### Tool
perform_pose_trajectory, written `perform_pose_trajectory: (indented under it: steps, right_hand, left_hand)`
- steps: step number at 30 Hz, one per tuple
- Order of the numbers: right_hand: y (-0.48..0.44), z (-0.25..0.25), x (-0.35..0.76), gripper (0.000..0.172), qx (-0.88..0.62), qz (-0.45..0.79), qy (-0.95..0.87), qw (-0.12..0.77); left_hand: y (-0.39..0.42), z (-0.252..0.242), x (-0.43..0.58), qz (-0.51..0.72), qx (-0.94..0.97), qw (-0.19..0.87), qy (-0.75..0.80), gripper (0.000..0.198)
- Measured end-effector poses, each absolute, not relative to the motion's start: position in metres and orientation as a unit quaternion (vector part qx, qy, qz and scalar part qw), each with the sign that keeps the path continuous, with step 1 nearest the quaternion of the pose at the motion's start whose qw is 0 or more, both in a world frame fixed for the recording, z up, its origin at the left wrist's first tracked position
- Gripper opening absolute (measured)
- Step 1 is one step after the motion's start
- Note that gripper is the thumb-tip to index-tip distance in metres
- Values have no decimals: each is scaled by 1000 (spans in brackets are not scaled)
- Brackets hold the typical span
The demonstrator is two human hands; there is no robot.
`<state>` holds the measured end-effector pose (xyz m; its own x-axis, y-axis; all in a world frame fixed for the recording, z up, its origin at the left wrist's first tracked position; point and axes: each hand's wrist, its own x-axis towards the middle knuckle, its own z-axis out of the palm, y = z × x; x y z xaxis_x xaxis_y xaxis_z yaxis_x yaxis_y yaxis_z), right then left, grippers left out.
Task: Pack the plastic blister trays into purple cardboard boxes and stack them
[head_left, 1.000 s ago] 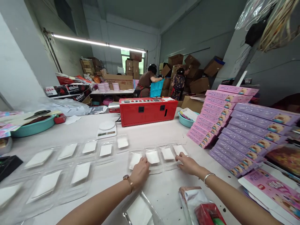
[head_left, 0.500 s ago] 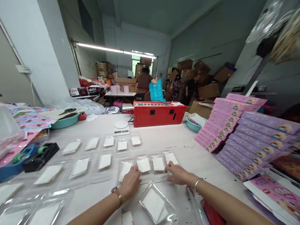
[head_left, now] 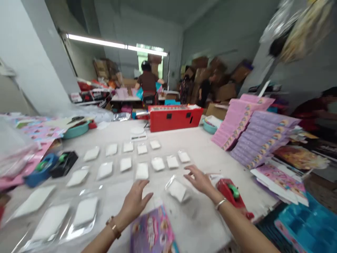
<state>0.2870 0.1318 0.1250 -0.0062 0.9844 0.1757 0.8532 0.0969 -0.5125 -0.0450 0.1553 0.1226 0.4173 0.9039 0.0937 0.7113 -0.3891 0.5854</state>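
My left hand (head_left: 135, 196) hovers over the front of the table, thumb and fingers apart, with nothing in it. Just beyond its fingertips lies a clear plastic packet with a white card (head_left: 142, 171). Below it is a purple printed box or sheet (head_left: 154, 230), partly cut off by the lower edge. My right hand (head_left: 197, 178) is spread too and holds nothing, beside a loose clear packet with white squares (head_left: 178, 189). Ahead of both hands, several similar packets (head_left: 158, 163) lie in rows. The picture is blurred, so whether either hand touches a packet I cannot tell.
A red tape dispenser (head_left: 231, 195) stands right of my right arm. Stacks of pink boxes (head_left: 233, 123) and purple boxes (head_left: 260, 137) rise at the right. A red machine (head_left: 175, 119) and a white scale (head_left: 138, 133) stand at the back. A person (head_left: 149, 82) works beyond.
The view has tilted down and shifted. My left hand has drawn back from the packets with its fingers spread wider; my right hand is off the end packet. The purple print and red dispenser now show.
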Motion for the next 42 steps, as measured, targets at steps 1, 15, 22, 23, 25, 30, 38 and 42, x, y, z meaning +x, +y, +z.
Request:
perform_pose_trajectory:
  steps: [1,15,22,23,25,30,38,42]
  right_hand:
    - [110,119,286,30,-657,142,-686,278]
    - [-19,32,238,85,-716,48,-554,422]
    - [53,49,260,97,-728,151,-586,322]
    - [52,52,259,93,-725,147,-589,324]
    - [39,56,251,83,-713,132,-594,349]
    - [-6,56,195,46,-667,203,-598,396]
    - [19,62,145,27,-691,280,-581,326]
    - [4,87,151,29,-682,264,-577,364]
  left_hand:
    - [136,125,-58,212,797,258,503,47]
    - [-26,58,-88,351,652,291,606,75]
    - [1,28,-50,345,622,322,625,82]
    - [1,26,-50,350,620,322,625,76]
    - [0,22,-51,358,615,325,623,68]
    - [-3,24,-54,377,611,325,616,60]
    - [-3,40,-64,397,570,346,630,70]
    - [4,65,-62,456,440,431,642,81]
